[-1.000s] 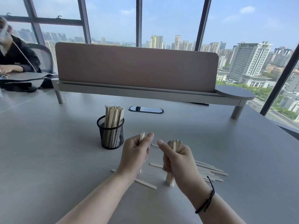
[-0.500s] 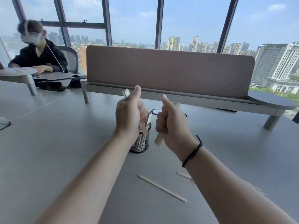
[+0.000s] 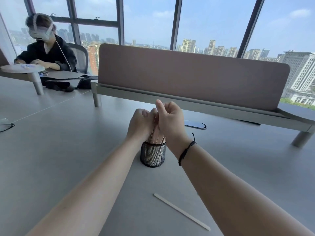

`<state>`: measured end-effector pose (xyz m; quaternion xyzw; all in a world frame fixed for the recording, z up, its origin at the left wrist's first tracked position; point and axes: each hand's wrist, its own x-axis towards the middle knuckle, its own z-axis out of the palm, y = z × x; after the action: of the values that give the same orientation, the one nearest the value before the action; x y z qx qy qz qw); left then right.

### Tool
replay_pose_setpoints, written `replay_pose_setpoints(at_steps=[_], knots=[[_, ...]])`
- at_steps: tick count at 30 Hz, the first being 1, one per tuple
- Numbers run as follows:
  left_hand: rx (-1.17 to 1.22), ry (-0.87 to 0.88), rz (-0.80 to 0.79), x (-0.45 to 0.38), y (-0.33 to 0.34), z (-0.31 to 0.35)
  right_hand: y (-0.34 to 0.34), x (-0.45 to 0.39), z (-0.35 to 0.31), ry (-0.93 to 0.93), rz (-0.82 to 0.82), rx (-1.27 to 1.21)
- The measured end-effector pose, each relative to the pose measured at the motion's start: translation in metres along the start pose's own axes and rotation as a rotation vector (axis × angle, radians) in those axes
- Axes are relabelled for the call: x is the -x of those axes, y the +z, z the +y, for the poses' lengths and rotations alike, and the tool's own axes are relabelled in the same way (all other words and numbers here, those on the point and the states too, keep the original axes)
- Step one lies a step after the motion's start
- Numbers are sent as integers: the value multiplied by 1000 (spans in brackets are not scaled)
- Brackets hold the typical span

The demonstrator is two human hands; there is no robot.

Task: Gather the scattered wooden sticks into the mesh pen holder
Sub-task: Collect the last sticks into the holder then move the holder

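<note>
A black mesh pen holder point(image 3: 152, 155) stands upright on the grey table point(image 3: 68, 150), with a bundle of wooden sticks point(image 3: 156, 137) standing in it. My left hand point(image 3: 140, 125) and my right hand point(image 3: 170, 121) are pressed together directly above the holder, fingers curled around the upper part of the sticks. The stick tops are hidden by my hands. One loose wooden stick point(image 3: 181, 211) lies flat on the table near me, between my forearms.
A brown divider panel point(image 3: 192, 74) on a raised shelf crosses the table behind the holder. A dark oval cable port point(image 3: 196, 125) sits just right of my hands. A person in a headset point(image 3: 46, 48) sits at the far left. Glasses point(image 3: 5, 125) lie at the left edge.
Both hands have come down and together over the holder, and the sticks they carried now stand in it. The view has tilted up and closer to the holder.
</note>
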<state>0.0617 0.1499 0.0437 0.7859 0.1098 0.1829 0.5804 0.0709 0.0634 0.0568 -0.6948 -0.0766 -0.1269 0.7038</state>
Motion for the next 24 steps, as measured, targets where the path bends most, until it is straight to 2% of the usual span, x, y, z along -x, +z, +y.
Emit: replay_pose_setpoints(at_steps=[2,4,6,9,12,15,16,18,20,22,24], knots=[[47,-12,-8,-1,0,-3,-3,0,3,-106,16,122],[52,49,-21,-3,-1,-7,-9,2,7,-221,-7,292],[-9,132,-59,-5,-1,-11,-14,5,15,-317,-79,469],[-72,156,-108,-5,3,-22,-18,6,33,-420,-212,677],[-70,169,-66,5,5,-19,-24,4,37,-425,-271,742],[-50,214,65,17,4,-10,-34,12,23,-285,-248,595],[-82,284,113,22,3,-8,-39,16,19,-256,-223,511],[-187,533,204,36,3,-6,-55,25,15,-219,-177,384],[-266,808,206,56,6,-5,-80,36,21,-181,-167,374],[-310,1011,43,80,9,-9,-115,50,31,-160,-192,502],[-410,1120,-237,103,12,-23,-159,63,42,-122,-279,740]])
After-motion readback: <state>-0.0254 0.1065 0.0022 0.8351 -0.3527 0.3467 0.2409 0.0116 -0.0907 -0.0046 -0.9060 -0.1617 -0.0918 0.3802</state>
